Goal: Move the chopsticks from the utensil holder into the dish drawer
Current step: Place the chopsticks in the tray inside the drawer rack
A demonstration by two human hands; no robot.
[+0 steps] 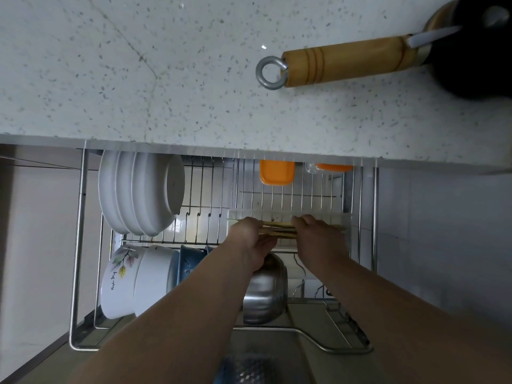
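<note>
Chopsticks (pixel 278 230) are bunched sideways between both my hands, right over the clear plastic tray (pixel 318 217) in the pulled-out wire dish drawer (pixel 80 245). My left hand (pixel 249 239) is closed around one end of the bundle, my right hand (pixel 318 239) wrapped over the other end. White plates (pixel 141 192) stand on edge in the rack to the left, bowls (pixel 133 281) and a steel bowl (pixel 266 292) sit nearer me. Up on the speckled countertop (pixel 138 65) there's a pan with a wooden handle (pixel 346 60).

Head view, steeply downward, close above open drawer (pixel 83 245).
</note>
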